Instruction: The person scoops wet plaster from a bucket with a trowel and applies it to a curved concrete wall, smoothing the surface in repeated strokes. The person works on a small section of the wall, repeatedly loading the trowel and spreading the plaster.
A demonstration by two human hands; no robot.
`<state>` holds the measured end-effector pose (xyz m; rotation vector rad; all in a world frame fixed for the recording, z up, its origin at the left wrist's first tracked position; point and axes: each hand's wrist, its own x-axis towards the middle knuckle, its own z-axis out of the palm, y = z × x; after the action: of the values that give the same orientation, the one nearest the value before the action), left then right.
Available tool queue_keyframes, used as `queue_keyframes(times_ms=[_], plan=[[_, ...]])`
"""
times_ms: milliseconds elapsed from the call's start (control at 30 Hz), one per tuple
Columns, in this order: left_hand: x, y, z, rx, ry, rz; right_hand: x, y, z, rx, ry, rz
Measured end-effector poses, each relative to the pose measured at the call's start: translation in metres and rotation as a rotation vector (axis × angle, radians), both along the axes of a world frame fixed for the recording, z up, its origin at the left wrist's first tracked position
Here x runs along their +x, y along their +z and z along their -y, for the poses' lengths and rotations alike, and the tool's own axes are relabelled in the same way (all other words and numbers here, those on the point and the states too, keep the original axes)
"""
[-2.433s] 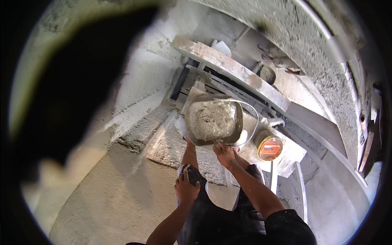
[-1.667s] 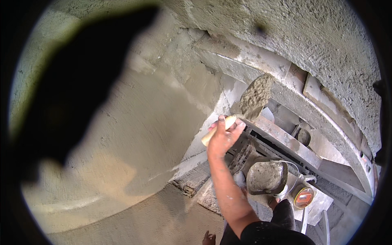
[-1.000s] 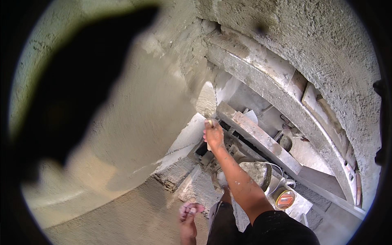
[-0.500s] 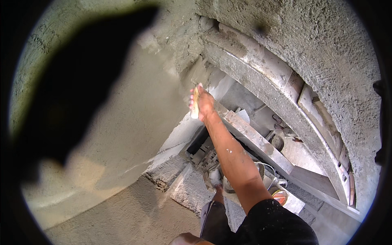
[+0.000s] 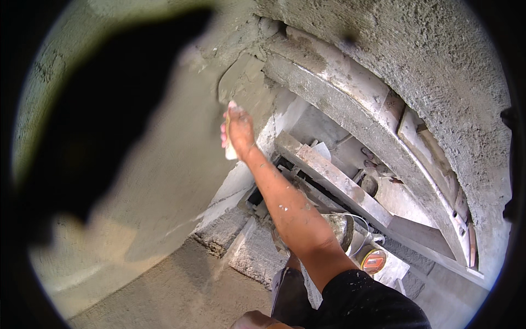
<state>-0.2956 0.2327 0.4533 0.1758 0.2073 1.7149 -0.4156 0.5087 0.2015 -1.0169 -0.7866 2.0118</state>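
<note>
My right hand (image 5: 241, 130) is closed around the pale handle (image 5: 230, 151) of a trowel, held against the grey plastered wall (image 5: 181, 142). Beyond my fingers the blade is hard to tell from the wet plaster. A dark curved line in the plaster runs just above the hand. Grey specks dot my bare forearm, which comes out of a black sleeve. At the lower edge a rounded patch of skin (image 5: 253, 320) shows; it may be my left hand or a knee, and no fingers can be made out.
A curved concrete beam (image 5: 329, 90) arches on the right under a rough wall. Below it runs a wooden plank (image 5: 334, 172). A bucket (image 5: 359, 233) with a wire handle and a round tin with an orange top (image 5: 373, 261) stand near my elbow. A large dark shape blocks the upper left.
My right hand has moved left and slightly up along the wall with the trowel. More of the plaster by the beam's end now shows, with the curved line in it.
</note>
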Motion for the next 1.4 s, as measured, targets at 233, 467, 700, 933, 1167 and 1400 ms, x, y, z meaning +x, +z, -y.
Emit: queue_keyframes(times_ms=[233,467,700,933,1167,1400], plan=[[-0.005,0.016,-0.001,-0.133,-0.152,-0.055,0.053,-0.033,0.035,-0.185,0.189,-0.090],[-0.013,-0.043,0.027,-0.048,-0.104,-0.064,0.070,-0.065,-0.028,-0.116,0.022,-0.151],[0.020,-0.277,0.113,-0.785,-0.358,-1.432,0.077,-0.116,-0.077,0.393,-0.162,0.466],[0.099,-0.421,0.249,-0.856,-1.124,-1.882,0.069,-0.169,-0.164,0.736,-0.191,0.775],[0.091,-0.436,0.230,-0.966,-1.116,-1.818,0.029,-0.190,-0.147,0.516,-0.198,0.380],[0.099,-0.432,0.219,-0.929,-1.107,-1.874,-0.008,-0.159,-0.082,0.635,-0.136,0.632]])
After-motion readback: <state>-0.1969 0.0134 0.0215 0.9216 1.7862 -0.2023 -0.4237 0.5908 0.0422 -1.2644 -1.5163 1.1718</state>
